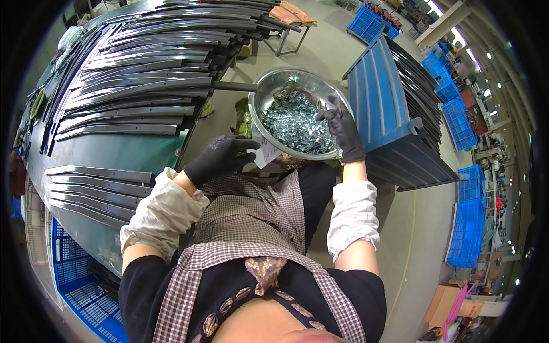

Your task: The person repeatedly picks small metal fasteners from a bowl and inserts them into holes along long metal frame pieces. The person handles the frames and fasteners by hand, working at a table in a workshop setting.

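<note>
left hand: my left hand (220, 157), black glove, sits just left of the bowl's near rim; fingers closed on a small white tag (264, 152), pinched at its left edge.
right hand: my right hand (343, 130), black glove, at the bowl's right rim; fingers curled over the edge, tips bent down toward the metal bits. Can't tell if they grip the rim or pinch a bit.
bowl: round shiny steel bowl (269, 86), in front of my lap, between both hands.
bowl contents: heap of small silver metal clips (297, 123), piled toward the near and right side of the bowl.
tag: white, tilted, touching the bowl's near-left rim from outside.
rod: dark bar (234, 87) meets the bowl's left rim, running off toward the counter.
counter: green counter (114, 154) left of the bowl, covered with long dark curved metal strips (143, 63) laid in rows; a few more strips (97, 188) lie nearer me, further left of the bowl.
crate right: big blue crate (380, 97) just right of the bowl, tilted, packed with thin black strips (420, 86) on edge.
crate low: blue mesh crate (86, 297) under the counter, well left and below the bowl.
far side: more blue crates (463, 228) stacked well right of the bowl, on the floor (412, 228).
clothing: checked apron (251, 211), pale sleeve covers (354, 214) on both forearms.
</note>
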{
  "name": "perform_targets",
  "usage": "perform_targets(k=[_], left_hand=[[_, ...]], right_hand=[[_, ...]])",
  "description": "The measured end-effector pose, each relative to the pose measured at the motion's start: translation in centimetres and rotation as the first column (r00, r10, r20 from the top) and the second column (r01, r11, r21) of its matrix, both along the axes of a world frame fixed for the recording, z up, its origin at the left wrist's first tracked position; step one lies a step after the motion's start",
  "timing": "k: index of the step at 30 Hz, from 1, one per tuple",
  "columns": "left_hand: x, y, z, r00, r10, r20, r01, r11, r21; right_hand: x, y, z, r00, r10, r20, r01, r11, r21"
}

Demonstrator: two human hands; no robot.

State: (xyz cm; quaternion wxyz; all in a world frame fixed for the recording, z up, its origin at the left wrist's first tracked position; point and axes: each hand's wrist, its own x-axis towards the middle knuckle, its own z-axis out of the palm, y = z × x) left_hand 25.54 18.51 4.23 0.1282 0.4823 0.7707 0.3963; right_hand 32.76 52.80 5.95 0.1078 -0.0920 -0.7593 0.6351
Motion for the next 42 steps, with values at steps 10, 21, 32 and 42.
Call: perform_targets(k=[10, 21, 32, 42], left_hand=[[2.4, -1.2, -1.2, 0.992, 0.044, 0.12, -0.064, 0.985, 0.161], [0.8, -5.2, -2.7, 0.94, 0.174, -0.294, -0.186, 0.983, -0.011], [0.3, -4.8, -3.2, 0.93, 0.219, -0.295, -0.205, 0.976, 0.075], [0.0, -6.9, -2.5, 0.955, 0.208, 0.211, -0.175, 0.971, -0.165]], right_hand=[[3.7, -17.9, -2.2, 0.95, 0.302, -0.086, -0.292, 0.75, -0.594], [2.7, -23.3, -5.6, 0.995, 0.071, 0.066, -0.03, 0.876, -0.482], [1.6, -23.3, -6.5, 0.991, -0.08, -0.112, 0.05, 0.968, -0.245], [1.4, -21.9, -5.4, 0.919, 0.353, -0.175, -0.217, 0.825, 0.522]])
